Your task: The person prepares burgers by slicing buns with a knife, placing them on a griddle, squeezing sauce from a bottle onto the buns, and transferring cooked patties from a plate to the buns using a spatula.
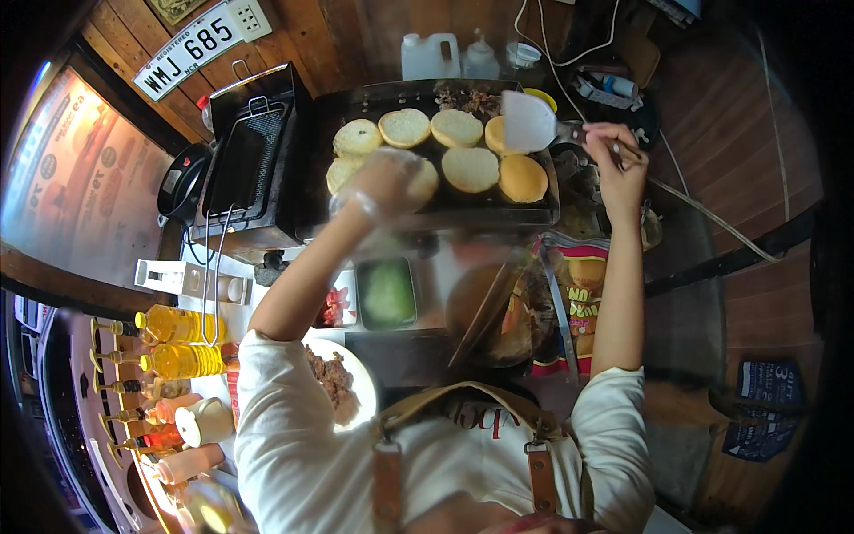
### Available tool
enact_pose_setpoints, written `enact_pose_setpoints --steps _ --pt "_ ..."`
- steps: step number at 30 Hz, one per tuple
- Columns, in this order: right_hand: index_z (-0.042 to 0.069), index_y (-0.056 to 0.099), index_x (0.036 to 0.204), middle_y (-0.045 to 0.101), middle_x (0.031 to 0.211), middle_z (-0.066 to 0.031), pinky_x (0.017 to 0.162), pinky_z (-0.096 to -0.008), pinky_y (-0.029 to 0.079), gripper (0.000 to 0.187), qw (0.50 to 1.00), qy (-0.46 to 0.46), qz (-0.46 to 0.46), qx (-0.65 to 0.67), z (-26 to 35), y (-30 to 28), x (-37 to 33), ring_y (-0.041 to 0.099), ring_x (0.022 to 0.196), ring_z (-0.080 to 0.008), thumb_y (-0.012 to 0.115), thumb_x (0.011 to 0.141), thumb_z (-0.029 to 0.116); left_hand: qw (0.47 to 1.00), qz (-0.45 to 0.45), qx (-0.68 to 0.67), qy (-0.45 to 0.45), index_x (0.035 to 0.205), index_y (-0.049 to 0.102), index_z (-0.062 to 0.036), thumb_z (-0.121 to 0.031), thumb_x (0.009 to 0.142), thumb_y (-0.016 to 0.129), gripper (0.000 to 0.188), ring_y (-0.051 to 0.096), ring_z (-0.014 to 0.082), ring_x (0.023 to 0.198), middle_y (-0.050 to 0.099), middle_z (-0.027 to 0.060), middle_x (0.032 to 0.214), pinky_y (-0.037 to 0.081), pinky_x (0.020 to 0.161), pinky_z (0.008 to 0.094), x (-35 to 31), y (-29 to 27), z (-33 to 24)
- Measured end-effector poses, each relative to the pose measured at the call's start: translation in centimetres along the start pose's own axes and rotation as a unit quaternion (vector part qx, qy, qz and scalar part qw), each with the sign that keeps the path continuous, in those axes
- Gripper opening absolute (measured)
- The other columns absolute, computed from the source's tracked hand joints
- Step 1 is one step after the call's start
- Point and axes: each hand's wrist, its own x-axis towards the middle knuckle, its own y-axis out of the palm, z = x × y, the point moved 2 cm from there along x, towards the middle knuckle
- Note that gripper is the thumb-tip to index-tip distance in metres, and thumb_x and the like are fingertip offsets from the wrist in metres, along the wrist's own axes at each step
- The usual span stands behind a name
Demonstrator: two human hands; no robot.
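My right hand (616, 158) is closed around the handle of a turner (528, 121), whose wide pale blade hovers over the right end of the black griddle (311, 209). My left hand (384, 184), in a clear plastic glove, is over the griddle's front left part, right by a bun half (423, 185) that it partly covers. Motion smears its fingers, so their grip is unclear. Several bun halves lie in two rows, most with the pale cut face up, such as this one (471, 169). A browned bun (523, 179) sits domed side up at the front right. Chopped meat (467, 100) lies along the back.
Left of the griddle stands a fryer with a wire basket (253, 151). Nearer me are a tray of green vegetable (386, 292), a plate of cooked meat (359, 383), a bag of buns (583, 303) and tongs (560, 311). Oil bottles (182, 360) line the left.
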Motion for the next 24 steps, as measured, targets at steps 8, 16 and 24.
enact_pose_setpoints --steps 8,16,24 --pt "0.009 0.053 0.079 0.056 0.078 -0.0083 0.060 -0.0355 0.045 0.007 0.927 -0.151 -0.042 -0.340 -4.0 2.7 0.7 0.058 0.072 -0.0299 0.059 0.075 0.011 0.994 -0.006 -0.110 -0.010 0.085 0.060 -0.0036 -0.030 0.070 0.058 0.030 0.057 0.0309 0.089 0.062 0.0173 0.087 0.044 0.081 0.0378 10.3 0.9 -3.8" --pt "0.010 0.056 0.079 0.059 0.077 -0.0078 0.059 -0.0351 0.046 0.006 0.927 -0.166 -0.141 -0.306 -5.0 3.4 -0.4 0.060 0.073 -0.0284 0.060 0.076 0.013 0.991 0.041 -0.106 -0.075 0.078 0.066 -0.0032 -0.029 0.066 0.060 0.029 0.060 0.0293 0.084 0.063 0.0166 0.085 0.047 0.076 0.0355 14.6 5.0 -5.0" --pt "0.003 0.056 0.079 0.062 0.080 -0.0100 0.067 -0.0316 0.048 0.007 0.957 -0.117 -0.194 -0.184 -5.5 2.7 -0.2 0.061 0.074 -0.0239 0.061 0.075 0.003 0.986 0.094 -0.112 -0.085 0.078 0.067 -0.0045 -0.047 0.069 0.056 0.045 0.062 0.0293 0.080 0.064 0.0159 0.084 0.047 0.075 0.0363 14.9 4.5 -6.3"
